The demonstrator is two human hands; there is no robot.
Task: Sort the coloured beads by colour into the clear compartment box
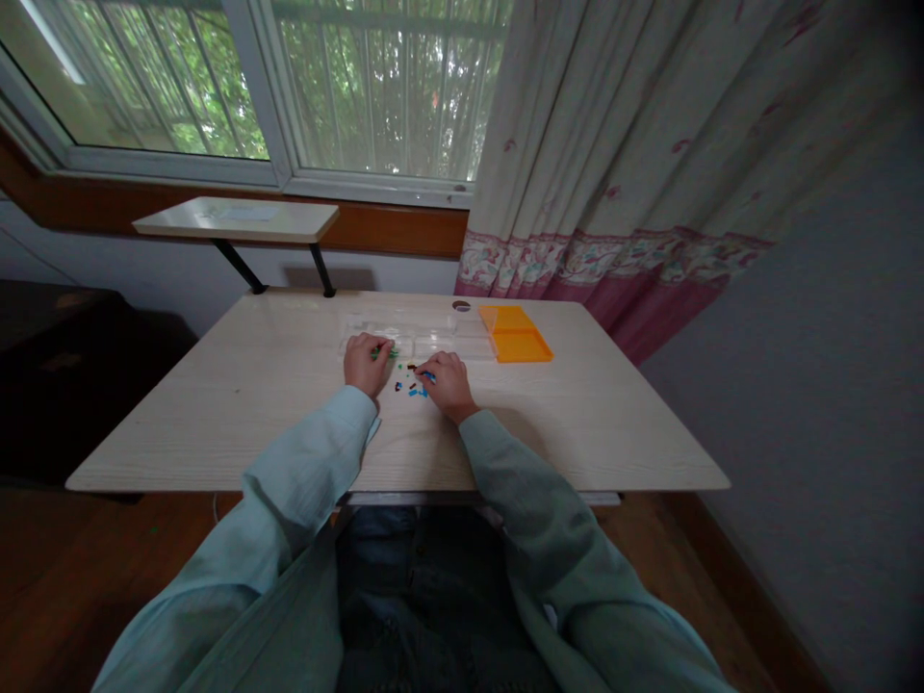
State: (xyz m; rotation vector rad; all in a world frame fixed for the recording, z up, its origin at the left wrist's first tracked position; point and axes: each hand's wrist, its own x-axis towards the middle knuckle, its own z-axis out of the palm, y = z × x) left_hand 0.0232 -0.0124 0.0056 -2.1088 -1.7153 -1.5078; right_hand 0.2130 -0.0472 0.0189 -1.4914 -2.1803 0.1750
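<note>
My left hand [366, 364] is bent closed at the front edge of the clear plastic boxes, with small green pieces [392, 353] at its fingertips. To the right, my right hand [448, 384] reaches down with thumb and fingers drawn together over small dark and blue pieces; what sits between the fingertips is too small to make out. Several tiny blue pieces [414, 392] and red-brown pieces lie loose on the table between the hands. Behind the hands stand clear compartment boxes [433, 344], and an open orange case [521, 345] lies right of them.
The pale wooden table [592, 423] has a round cable hole [461, 306] near its back edge. A small raised shelf [281, 223] on black legs stands at the back left. A patterned curtain [577, 173] hangs behind the right side, beside a window.
</note>
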